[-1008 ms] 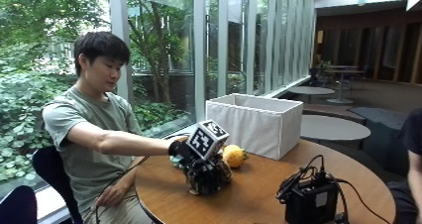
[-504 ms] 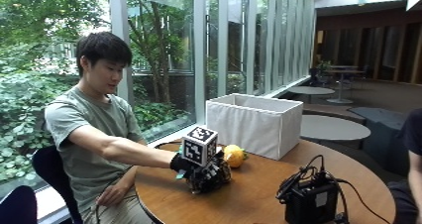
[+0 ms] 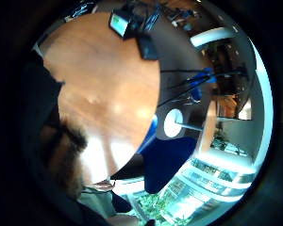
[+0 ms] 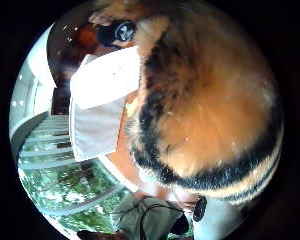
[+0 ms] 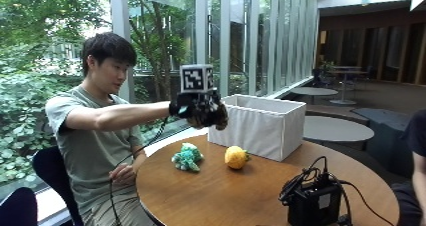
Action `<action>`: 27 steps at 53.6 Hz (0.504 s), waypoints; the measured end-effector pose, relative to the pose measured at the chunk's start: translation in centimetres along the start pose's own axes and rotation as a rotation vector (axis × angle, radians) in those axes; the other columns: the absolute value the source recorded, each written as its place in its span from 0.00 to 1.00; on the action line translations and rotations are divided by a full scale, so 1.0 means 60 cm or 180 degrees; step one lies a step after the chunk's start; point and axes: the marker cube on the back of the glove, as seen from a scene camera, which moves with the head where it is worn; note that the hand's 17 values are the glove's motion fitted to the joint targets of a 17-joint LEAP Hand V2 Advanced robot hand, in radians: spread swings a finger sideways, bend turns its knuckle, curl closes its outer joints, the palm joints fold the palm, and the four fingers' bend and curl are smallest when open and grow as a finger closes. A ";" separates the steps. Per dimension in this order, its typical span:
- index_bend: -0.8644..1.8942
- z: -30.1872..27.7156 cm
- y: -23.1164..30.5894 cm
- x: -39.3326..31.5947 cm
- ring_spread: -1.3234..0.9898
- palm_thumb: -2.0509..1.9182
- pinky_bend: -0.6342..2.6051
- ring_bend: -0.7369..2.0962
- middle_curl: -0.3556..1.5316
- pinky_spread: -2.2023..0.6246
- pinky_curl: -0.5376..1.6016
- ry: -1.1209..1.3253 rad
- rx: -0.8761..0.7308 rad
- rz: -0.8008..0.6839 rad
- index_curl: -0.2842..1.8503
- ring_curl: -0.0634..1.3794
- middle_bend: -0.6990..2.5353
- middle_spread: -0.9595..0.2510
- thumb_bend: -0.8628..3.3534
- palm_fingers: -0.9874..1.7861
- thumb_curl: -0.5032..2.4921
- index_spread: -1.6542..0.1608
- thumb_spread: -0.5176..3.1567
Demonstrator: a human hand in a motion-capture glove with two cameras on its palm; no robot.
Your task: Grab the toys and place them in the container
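Your hand (image 5: 198,108) grips a striped plush (image 5: 212,117) above the counter (image 5: 219,196), just left of the box (image 5: 259,126), over two toys.

Found no readable text, label, brand, number or sign anywhere, near the hand or farther off.

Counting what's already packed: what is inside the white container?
Only the white container's outer walls and rim show; its inside is hidden. Green toy and yellow toy lie outside it.
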 end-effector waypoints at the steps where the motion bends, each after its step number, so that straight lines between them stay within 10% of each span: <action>1: 0.68 -0.017 0.005 -0.015 0.38 0.68 0.50 0.75 0.68 0.65 0.48 0.0052 0.0051 -0.0052 0.48 0.49 0.59 0.61 0.26 0.61 0.43 0.77 0.36; 27: 0.71 -0.264 0.009 -0.398 0.38 0.67 0.52 0.77 0.72 0.65 0.51 -0.0103 0.0472 -0.1183 0.57 0.56 0.62 0.61 0.26 0.59 0.50 0.77 0.29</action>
